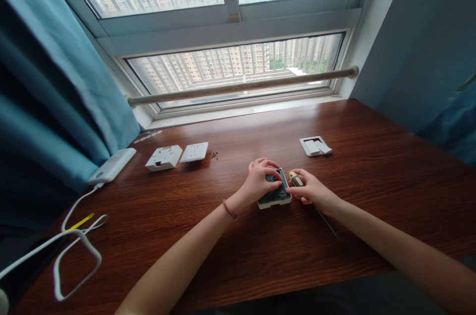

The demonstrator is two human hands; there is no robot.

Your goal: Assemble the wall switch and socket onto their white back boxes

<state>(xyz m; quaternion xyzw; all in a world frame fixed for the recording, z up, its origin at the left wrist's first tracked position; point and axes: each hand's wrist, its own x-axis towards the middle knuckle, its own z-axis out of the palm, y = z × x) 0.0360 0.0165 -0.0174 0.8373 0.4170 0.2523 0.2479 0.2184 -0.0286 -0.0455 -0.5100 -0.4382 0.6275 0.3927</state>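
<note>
My left hand [261, 178] rests over a small wall-switch-like unit [277, 200], with a white frame and dark insides, lying on the table. Its thumb and index finger are pinched together above the dark part; whatever is between them is too small to make out. Just to the right, my right hand [307, 188] is closed around a screwdriver [296, 180] with a yellow and black handle. The screwdriver's thin shaft points back toward the table's front edge. My right fingertips are at the unit's right side.
Left of the hands lie a white mounting box [163, 157], a white socket plate [195, 152] and several small screws [214, 155]. A white switch plate [315, 146] with a tilted piece lies at the right. A white power bank [112, 166] with a cable [78, 201] sits far left.
</note>
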